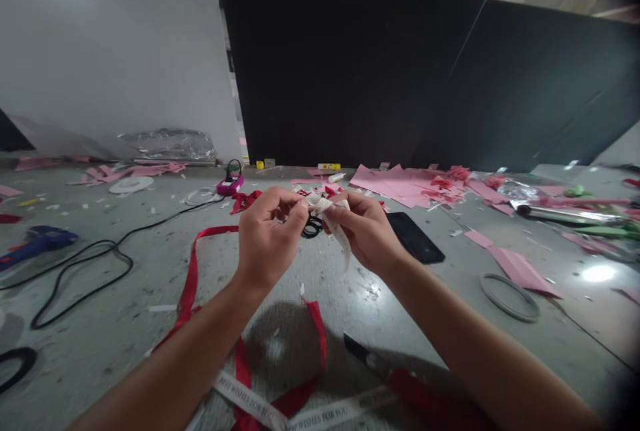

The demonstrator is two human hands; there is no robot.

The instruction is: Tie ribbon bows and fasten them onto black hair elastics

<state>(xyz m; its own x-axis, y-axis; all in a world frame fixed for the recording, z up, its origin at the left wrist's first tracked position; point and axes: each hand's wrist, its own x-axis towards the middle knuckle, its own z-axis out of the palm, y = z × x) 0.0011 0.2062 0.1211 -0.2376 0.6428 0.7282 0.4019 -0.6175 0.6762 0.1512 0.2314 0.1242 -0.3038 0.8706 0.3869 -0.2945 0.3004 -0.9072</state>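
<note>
A narrow, cloth-like white ribbon point(342, 239) is held in mid-air between two bare hands, above a scuffed grey surface point(410, 304) strewn with scraps. The left hand point(270, 234) has thumb and curled forefinger pinching the ribbon's bunched left side, and the right hand point(365, 227) pinches it from the other side, thumb laid over the folds. The bunch is crumpled and soft-edged, its folds running crosswise from hand to hand; a loose tail hangs from it, long axis close to upright, its end pointing down and slightly rightward (the tip is blurred). Just behind the fingers show glossy black rounded loops point(313, 225), partly hidden. A flat, smooth black rectangular slab point(415, 237) lies beyond the right wrist, and thin pink paper sheets point(385, 184) spread farther back. A long matte red ribbon point(190, 277) snakes over the surface beside and below the left forearm, near a flat white ribbon printed in dark capitals point(320, 415), which lies creased into an angle toward the near edge of view.
</note>
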